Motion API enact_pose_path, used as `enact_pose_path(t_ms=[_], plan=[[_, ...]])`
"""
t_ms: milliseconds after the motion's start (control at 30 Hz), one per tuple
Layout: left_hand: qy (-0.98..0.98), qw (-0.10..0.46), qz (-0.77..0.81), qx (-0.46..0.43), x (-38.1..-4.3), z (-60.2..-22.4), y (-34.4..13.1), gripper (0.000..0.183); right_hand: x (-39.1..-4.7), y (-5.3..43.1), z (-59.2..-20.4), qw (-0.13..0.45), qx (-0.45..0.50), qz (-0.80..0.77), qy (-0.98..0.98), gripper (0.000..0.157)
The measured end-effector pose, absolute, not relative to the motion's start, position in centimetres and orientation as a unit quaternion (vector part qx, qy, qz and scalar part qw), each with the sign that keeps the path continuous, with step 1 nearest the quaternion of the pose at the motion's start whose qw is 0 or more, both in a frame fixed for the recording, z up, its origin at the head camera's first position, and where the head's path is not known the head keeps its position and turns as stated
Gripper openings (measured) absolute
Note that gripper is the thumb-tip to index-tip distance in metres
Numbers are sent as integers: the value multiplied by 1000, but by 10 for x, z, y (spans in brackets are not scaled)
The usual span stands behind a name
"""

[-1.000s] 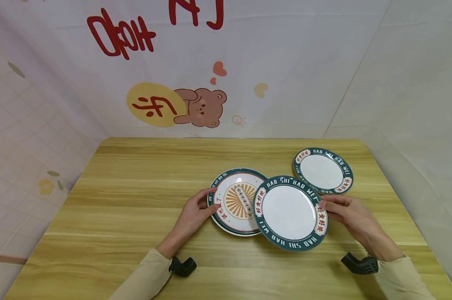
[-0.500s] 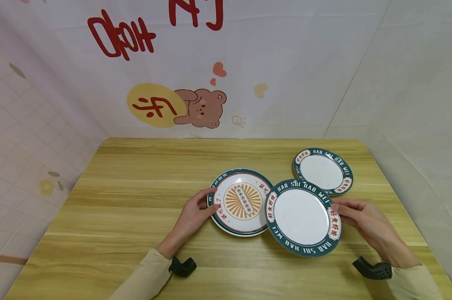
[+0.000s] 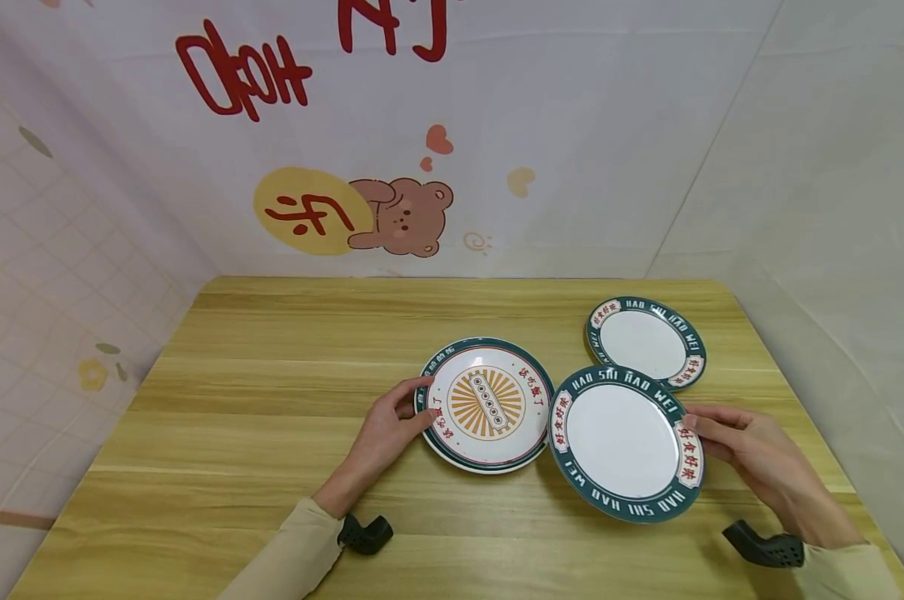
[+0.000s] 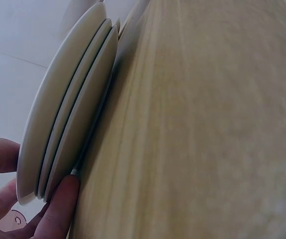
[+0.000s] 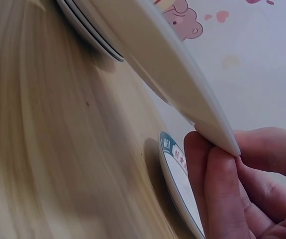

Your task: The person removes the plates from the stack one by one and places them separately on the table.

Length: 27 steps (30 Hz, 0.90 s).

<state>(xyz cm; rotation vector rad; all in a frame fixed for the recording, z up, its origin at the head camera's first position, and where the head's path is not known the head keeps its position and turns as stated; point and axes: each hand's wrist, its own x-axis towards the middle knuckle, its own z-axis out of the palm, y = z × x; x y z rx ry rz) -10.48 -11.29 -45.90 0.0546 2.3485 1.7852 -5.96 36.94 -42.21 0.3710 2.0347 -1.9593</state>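
In the head view my right hand (image 3: 751, 454) pinches the right rim of a white plate (image 3: 624, 442) with a green lettered border. That plate is raised off the table and tilted, as its underside (image 5: 177, 74) shows in the right wrist view. My left hand (image 3: 392, 421) grips the left edge of a stack of plates (image 3: 489, 404), whose top one bears an orange sunburst. From the side, the left wrist view shows several plates nested in this stack (image 4: 73, 109). Another green-bordered plate (image 3: 642, 343) lies at the back right, its near rim partly covered by the held plate.
All of this is on a wooden table (image 3: 272, 400). Its back edge meets a white cloth wall (image 3: 571, 125) printed with a bear (image 3: 402, 215) and red characters. A pale wall (image 3: 834, 292) runs along the right side.
My right hand has drawn its plate rightward and slightly nearer, off the stack, so the sunburst plate shows in full. My left hand and the stack have stayed in place.
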Motion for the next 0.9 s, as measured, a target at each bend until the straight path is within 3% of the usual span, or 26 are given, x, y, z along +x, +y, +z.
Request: enact_pose_path(t_ms=[900], plan=[[793,92,602,21,-104,-458,-113,50,-49,411,-435,152,149,-661,720,28]])
